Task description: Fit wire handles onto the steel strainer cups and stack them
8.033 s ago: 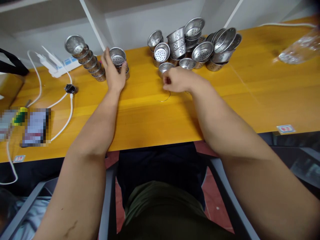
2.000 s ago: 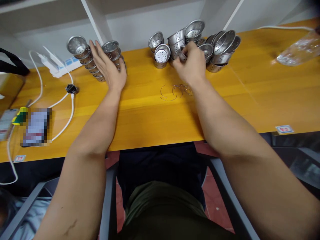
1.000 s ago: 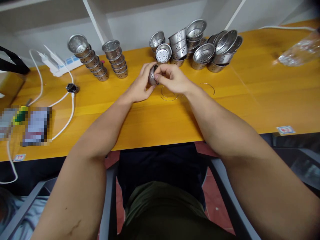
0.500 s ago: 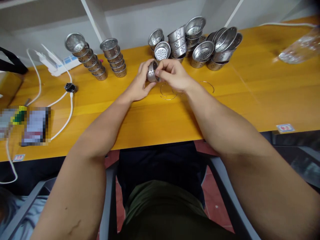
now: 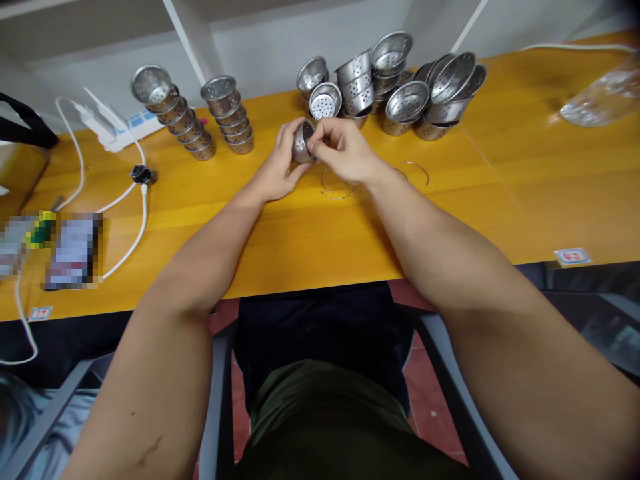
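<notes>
My left hand [image 5: 284,163] is wrapped round a small perforated metal cup [image 5: 302,143], tilted on its side above the table with its mouth toward the right. My right hand [image 5: 343,150] is at the cup's rim, thumb and forefinger pinched together; what they hold, if anything, is too small to make out. Under and beside my right hand, thin wire rings [image 5: 337,198] lie on the wood. Another curved wire [image 5: 424,175] rests to the right of my wrist.
Two leaning stacks of perforated cups [image 5: 180,117] [image 5: 230,115] stand back left. More cups [image 5: 406,100] cluster at the back right. A power strip [image 5: 133,130], white cables and a phone [image 5: 74,250] are at left. A clear plastic bag [image 5: 597,100] lies far right on the table [image 5: 525,180].
The cup has turned slightly in my left hand, and my right fingers have shifted a little left along its rim. The other things stay where they were.
</notes>
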{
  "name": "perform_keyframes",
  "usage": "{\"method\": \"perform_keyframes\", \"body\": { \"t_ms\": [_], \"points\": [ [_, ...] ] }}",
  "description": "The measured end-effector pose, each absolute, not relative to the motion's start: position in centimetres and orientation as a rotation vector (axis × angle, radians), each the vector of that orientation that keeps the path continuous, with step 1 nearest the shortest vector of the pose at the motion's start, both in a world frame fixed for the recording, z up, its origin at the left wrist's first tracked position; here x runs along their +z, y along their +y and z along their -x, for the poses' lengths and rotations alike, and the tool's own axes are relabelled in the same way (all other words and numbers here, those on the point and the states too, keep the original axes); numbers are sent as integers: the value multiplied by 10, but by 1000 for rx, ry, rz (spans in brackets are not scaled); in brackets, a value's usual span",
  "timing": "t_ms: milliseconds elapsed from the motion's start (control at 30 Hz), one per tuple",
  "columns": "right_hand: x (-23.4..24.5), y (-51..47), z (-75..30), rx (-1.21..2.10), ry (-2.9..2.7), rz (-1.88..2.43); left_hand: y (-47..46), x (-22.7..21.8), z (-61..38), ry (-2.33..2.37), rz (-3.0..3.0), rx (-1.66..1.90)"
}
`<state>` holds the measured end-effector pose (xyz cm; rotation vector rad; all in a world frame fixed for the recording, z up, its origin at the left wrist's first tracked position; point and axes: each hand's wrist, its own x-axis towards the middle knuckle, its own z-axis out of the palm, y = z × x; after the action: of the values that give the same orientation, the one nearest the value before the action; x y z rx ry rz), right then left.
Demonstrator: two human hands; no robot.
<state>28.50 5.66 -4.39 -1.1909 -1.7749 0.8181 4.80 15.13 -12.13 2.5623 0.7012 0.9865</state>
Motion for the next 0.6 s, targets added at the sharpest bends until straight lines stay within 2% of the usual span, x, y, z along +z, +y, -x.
{"method": "perform_keyframes", "body": {
  "t_ms": [300, 500, 600],
  "points": [
    [-41, 54, -277, 746, -1772, 1394, 156, -125, -45, 705, -2576, 993],
    [-46, 61, -283, 983, -1524, 870, 162, -128, -38, 677, -2549, 1060],
    [-38, 60, -286, 956, -1422, 808, 153, -113, -36, 706, -2518, 1126]
  ]
}}
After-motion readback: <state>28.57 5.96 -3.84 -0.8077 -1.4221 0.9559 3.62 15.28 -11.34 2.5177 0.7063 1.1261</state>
